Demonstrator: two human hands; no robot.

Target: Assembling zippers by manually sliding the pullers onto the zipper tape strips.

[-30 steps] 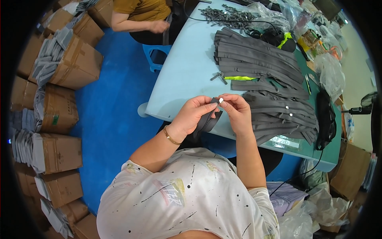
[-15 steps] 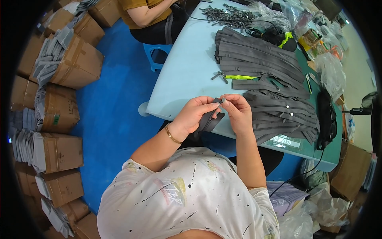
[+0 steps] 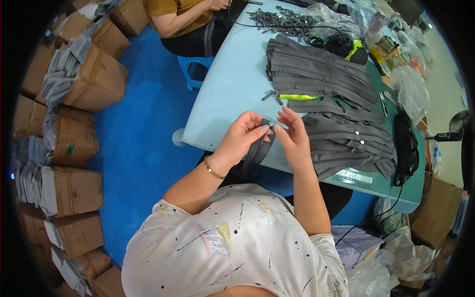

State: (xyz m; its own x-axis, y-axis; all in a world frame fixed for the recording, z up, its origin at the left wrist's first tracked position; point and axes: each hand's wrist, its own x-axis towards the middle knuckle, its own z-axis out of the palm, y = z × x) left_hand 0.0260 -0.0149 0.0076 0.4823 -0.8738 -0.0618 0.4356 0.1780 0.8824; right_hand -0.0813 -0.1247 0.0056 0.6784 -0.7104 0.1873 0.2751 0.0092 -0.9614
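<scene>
A grey zipper strip hangs between both hands just over the near edge of the light blue table. My left hand pinches its top end, and my right hand holds the same end from the other side, fingertips meeting at a small metal slider. The strip's tail drops toward my lap. To the right of my hands lies a pile of grey zipper strips with metal sliders, and a second pile of grey zippers lies farther back.
A heap of loose sliders and plastic bags sit at the table's far end. Another person sits at the upper left side. Cardboard boxes full of grey zippers line the blue floor on the left.
My hands stay together at the zipper's top end with small finger shifts. The other person at the far end has leaned further into view.
</scene>
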